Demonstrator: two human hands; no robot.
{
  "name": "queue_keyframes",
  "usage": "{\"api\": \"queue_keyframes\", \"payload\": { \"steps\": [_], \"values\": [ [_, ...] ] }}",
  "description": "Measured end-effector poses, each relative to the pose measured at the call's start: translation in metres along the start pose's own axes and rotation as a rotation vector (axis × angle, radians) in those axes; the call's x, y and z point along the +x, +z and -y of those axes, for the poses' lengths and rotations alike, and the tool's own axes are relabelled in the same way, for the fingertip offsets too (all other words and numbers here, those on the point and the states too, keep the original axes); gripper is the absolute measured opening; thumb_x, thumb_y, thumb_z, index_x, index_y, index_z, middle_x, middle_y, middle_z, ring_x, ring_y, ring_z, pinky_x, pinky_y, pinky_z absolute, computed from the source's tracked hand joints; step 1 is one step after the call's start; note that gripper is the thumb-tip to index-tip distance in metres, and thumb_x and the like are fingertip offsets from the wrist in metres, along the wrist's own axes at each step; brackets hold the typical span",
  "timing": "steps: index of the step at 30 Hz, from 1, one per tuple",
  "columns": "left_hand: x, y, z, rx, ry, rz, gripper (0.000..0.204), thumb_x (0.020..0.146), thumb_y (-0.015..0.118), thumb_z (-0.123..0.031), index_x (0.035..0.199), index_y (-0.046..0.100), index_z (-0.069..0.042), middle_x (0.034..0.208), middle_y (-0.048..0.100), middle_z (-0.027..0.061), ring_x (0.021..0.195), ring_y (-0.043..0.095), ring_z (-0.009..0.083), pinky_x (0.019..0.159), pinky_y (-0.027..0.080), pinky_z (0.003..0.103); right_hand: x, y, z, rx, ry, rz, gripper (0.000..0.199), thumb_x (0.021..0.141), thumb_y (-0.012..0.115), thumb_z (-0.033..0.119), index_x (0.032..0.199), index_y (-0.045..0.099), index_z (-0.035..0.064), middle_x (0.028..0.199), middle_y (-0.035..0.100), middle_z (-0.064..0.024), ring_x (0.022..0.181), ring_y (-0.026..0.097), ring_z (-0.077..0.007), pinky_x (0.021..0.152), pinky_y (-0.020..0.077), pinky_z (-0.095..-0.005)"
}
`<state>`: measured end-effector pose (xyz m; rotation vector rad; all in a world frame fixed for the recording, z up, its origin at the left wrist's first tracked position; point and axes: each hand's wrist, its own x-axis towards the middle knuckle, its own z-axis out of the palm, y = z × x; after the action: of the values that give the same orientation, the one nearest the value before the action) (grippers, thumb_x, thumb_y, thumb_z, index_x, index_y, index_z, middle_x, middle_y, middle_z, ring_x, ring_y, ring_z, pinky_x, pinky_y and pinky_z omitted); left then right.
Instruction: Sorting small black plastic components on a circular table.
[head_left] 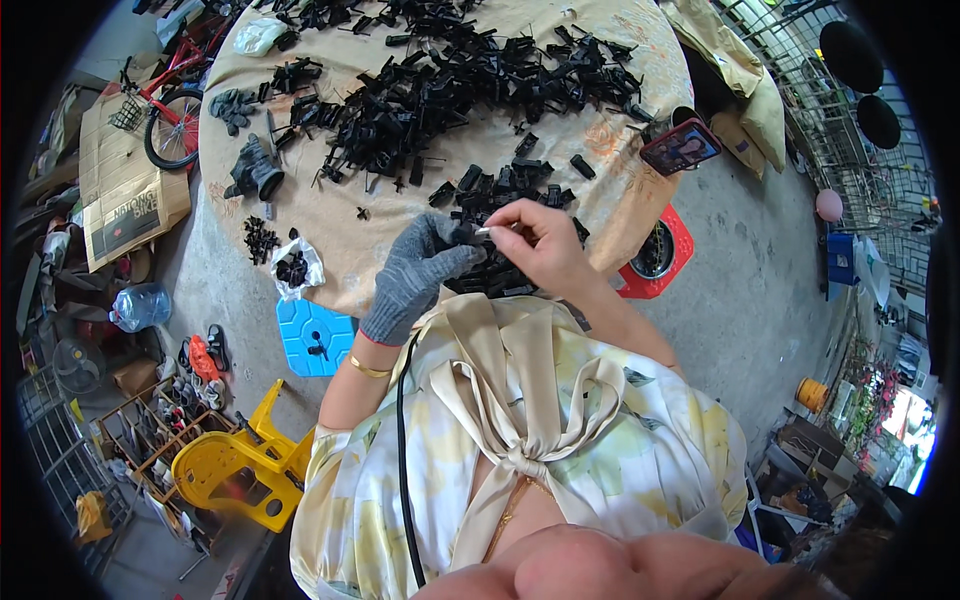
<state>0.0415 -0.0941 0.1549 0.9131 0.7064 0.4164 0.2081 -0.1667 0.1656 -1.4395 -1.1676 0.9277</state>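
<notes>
My left hand (425, 258), in a grey knitted glove, is over the near edge of the cloth-covered table, its fingers curled closed. What they hold is hidden. Against its fingertips, my bare right hand (537, 245) pinches a small whitish piece (483, 231) between thumb and forefinger. Just beyond and below both hands lies a small group of black plastic parts (510, 186). Farther back spreads a large heap of similar black parts (420, 105), some with thin pins sticking out.
Left on the table (335, 215) are a spare grey glove (254, 170), tiny black pieces (261, 241) and a white bag (297, 268) holding more. A phone (681, 147) stands at the right edge. A blue stool (313, 338), red stool (676, 245) and yellow child's seat (235, 470) surround the table.
</notes>
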Motion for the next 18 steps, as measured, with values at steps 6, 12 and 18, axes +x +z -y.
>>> {"api": "queue_keyframes", "payload": {
  "steps": [6,12,18],
  "values": [
    [-0.007,0.013,-0.001,-0.002,0.227,-0.129,0.036,0.076,0.065,-0.001,0.108,0.051,0.000,0.097,0.058,0.0067,0.087,0.056,0.0115,0.078,0.047,0.025,-0.004,0.012,0.004,0.063,0.085,0.080,0.010,0.084,0.054,0.008,0.083,0.057,-0.0010,0.061,0.057,-0.0049,0.054,0.053,-0.0075,0.051,0.0431,-0.0220],
    [-0.013,0.011,0.008,0.128,0.233,-0.166,0.036,0.077,0.063,0.001,0.111,0.052,0.001,0.102,0.059,0.0076,0.089,0.056,0.0123,0.080,0.047,0.024,-0.005,0.008,0.010,0.007,0.068,0.145,0.010,0.084,0.055,0.008,0.084,0.058,-0.0013,0.063,0.059,-0.0027,0.055,0.053,-0.0054,0.050,0.0416,-0.0199],
    [-0.012,0.010,0.012,0.396,0.473,-0.229,0.027,0.075,0.064,0.003,0.101,0.058,0.001,0.100,0.061,0.0083,0.089,0.057,0.0131,0.079,0.047,0.025,-0.003,0.012,0.001,0.118,0.189,0.161,0.009,0.084,0.053,0.006,0.084,0.058,-0.0017,0.063,0.056,-0.0006,0.057,0.050,-0.0050,0.052,0.0400,-0.0196]
  ]
}}
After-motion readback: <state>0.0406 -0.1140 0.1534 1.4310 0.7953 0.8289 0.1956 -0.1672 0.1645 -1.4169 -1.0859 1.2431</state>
